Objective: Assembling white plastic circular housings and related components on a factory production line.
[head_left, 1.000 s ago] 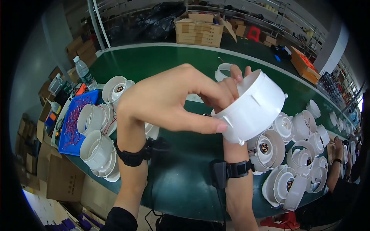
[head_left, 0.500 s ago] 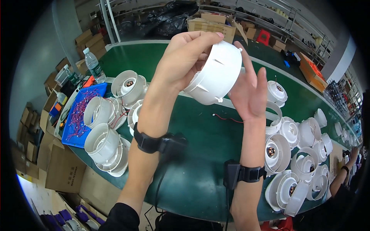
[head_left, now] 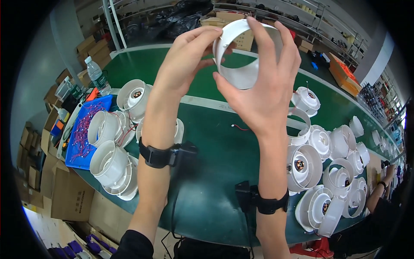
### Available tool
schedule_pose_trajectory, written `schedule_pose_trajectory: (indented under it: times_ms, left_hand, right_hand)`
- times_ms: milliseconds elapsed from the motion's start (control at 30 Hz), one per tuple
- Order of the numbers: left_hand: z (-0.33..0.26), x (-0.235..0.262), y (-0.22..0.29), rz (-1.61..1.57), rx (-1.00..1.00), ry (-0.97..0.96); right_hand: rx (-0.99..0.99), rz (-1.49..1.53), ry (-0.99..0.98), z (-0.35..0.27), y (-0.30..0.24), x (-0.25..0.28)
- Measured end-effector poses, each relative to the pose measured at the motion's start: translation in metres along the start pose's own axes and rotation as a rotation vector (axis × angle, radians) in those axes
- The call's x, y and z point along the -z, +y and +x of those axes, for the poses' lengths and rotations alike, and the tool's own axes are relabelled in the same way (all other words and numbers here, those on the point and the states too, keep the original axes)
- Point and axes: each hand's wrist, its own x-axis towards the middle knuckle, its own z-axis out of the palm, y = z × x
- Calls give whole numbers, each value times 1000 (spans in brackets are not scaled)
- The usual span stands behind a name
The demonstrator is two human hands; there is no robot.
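Both hands are up over the green table (head_left: 207, 172), and between them is a white plastic ring (head_left: 243, 77), tilted, its open side toward us, held above the far part of the tabletop. The left hand (head_left: 183, 60) has the left edge, thumb and fingers pinching the rim; some of those fingertips are hidden behind it. Across to the right hand (head_left: 269, 82), and it's a wide grip, thumb at the lower left edge, fingers spread and hooked over the top. Black straps (head_left: 160, 156) circle both wrists. Below the ring, a short red wire (head_left: 239, 127) lies alone on the table. On the left, white fan housings (head_left: 111, 164) crowd beside a blue tray (head_left: 79, 162) of tangled wires (head_left: 86, 134), with a clear bottle (head_left: 98, 77) standing just behind. Over on the right, another cluster of round white parts (head_left: 320, 140), several showing copper-coloured motors (head_left: 299, 165) in their middles, and past them, at the far right edge, a co-worker's arm (head_left: 380, 190) reaches in.
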Motion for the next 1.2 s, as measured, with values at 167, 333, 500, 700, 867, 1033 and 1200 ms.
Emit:
schedule_pose_trajectory:
  times_ms: [167, 333, 500, 700, 867, 1033, 1200]
  left_hand:
    - [1, -11, 1, 120, -179, -22]
    - [-11, -9, 20, 149, -224, -122]
    - [-9, 1, 16, 296, -536, -225]
    - [-18, 9, 20, 642, -387, -146]
    - [-6, 24, 5, 840, -279, -285]
    - [12, 23, -66, 1318, 19, -68]
    - [12, 41, -131, 1448, 194, -233]
  right_hand:
    - [-163, 121, -2, -4, -10, -11]
    - [-964, 1099, -40, 2, -9, -1]
    - [-1312, 1545, -238, -5, 7, -2]
    - [-1419, 1901, -222, -23, 20, -23]
    - [-1350, 1641, -147, -29, 32, -23]
    - [-1105, 870, 21, -37, 56, -20]
    - [-1146, 1100, -176, -31, 49, -18]
